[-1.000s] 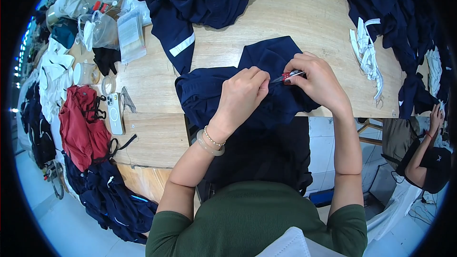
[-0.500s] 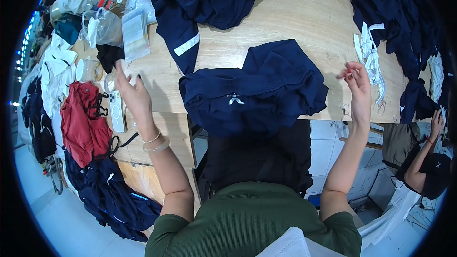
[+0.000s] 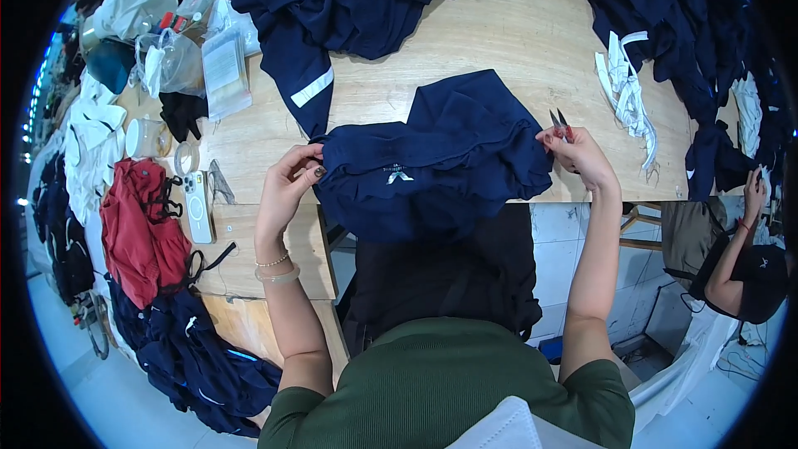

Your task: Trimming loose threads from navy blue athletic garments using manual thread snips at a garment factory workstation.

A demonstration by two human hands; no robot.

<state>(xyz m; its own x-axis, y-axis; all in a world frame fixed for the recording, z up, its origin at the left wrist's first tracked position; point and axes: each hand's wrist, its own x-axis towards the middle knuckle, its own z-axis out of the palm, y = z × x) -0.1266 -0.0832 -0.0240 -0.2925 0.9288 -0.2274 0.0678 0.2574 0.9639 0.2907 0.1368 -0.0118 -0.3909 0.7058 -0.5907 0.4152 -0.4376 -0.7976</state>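
Observation:
A dark navy garment (image 3: 465, 137) with a wide band and a small white printed mark lies across the table's near edge, its lower part hanging over. At the band's left end, my left hand (image 3: 287, 187) is closed, thumb and fingers pinching the cloth. My right hand (image 3: 586, 158) is at the garment's right edge, thumb and forefinger pressed together on the cloth. Small thread snips (image 3: 562, 126) with red handles are tucked in that same hand, their dark blades pointing away from me.
More navy garments (image 3: 332, 8) are heaped at the far side and right. White strips (image 3: 625, 100) lie to the right. On the left are a phone (image 3: 198, 208), a tape roll (image 3: 186, 157), a red garment (image 3: 137, 229) and plastic bags (image 3: 174, 62). A co-worker's hand (image 3: 754, 191) shows at far right.
Both hands have come inward from beside the garment and now pinch its two ends. The snips now show in my right hand. The whole view has shifted slightly.

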